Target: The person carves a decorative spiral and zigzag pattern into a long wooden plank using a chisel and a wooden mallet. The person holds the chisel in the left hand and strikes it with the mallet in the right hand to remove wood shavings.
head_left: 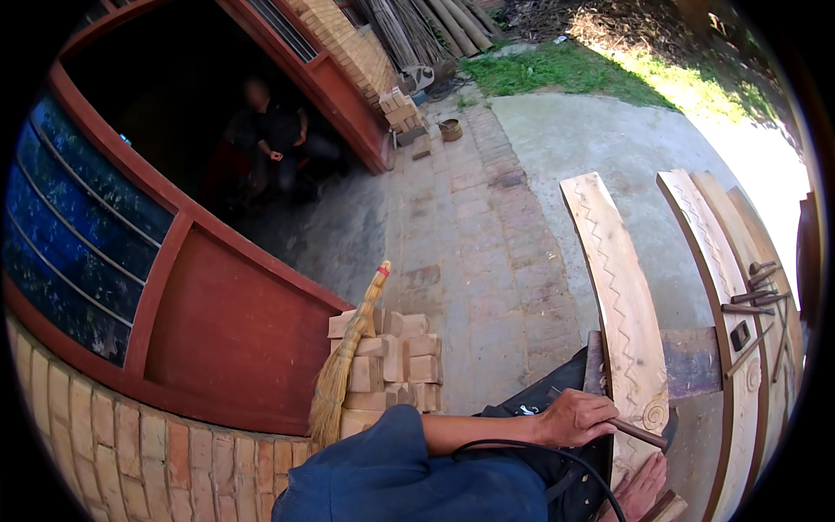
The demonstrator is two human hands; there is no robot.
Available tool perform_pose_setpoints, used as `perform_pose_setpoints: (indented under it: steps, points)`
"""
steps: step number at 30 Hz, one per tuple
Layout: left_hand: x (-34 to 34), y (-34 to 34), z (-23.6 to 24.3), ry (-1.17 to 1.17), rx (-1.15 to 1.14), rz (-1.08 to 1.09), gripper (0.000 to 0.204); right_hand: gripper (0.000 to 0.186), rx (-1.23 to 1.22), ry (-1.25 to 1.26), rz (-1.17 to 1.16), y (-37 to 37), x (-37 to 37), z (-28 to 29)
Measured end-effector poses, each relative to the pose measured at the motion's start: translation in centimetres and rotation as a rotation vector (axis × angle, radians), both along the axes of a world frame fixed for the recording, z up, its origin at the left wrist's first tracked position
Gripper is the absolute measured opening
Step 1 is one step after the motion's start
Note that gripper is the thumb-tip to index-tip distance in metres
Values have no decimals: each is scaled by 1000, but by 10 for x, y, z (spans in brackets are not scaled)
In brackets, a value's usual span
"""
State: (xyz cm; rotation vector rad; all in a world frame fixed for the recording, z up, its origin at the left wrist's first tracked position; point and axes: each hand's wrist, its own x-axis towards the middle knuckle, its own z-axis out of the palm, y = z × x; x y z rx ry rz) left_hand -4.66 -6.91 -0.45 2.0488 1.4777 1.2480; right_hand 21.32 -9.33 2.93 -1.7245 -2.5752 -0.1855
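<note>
My left hand (576, 418) is closed round a carving chisel (641, 434), its dark round handle sticking out to the right and a thin shank showing beyond the fist. The chisel lies across a pale wooden board (616, 278) with a zigzag line along its length and a spiral rosette (654, 416) near its close end. Below the chisel my right hand (642, 489) rests on the board, fingers stretched out flat. Its wrist is cut off by the lower edge. Beside it a small piece of wood (666, 507) shows.
More long boards (715, 252) lie to the right, bearing several chisels (755, 300) and a small black square object (740, 336). A dark cross plank (691, 361) runs under the near board. To the left, a straw broom (348, 357) leans on stacked bricks (396, 361). A person (278, 130) sits inside the doorway.
</note>
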Motion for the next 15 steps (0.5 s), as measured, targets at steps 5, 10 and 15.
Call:
perform_pose_setpoints:
  steps: [5, 10, 15]
  points:
    - [8, 22, 10, 35, 24, 22, 23, 57, 57, -29, -100, -2, 2, -15]
    - [25, 78, 8, 80, 86, 42, 25, 49, 113, 12, -192, -1, 2, -22]
    - [41, 90, -5, 157, 31, 178, 21, 36, 260, 227, -229, 4, 12, -40]
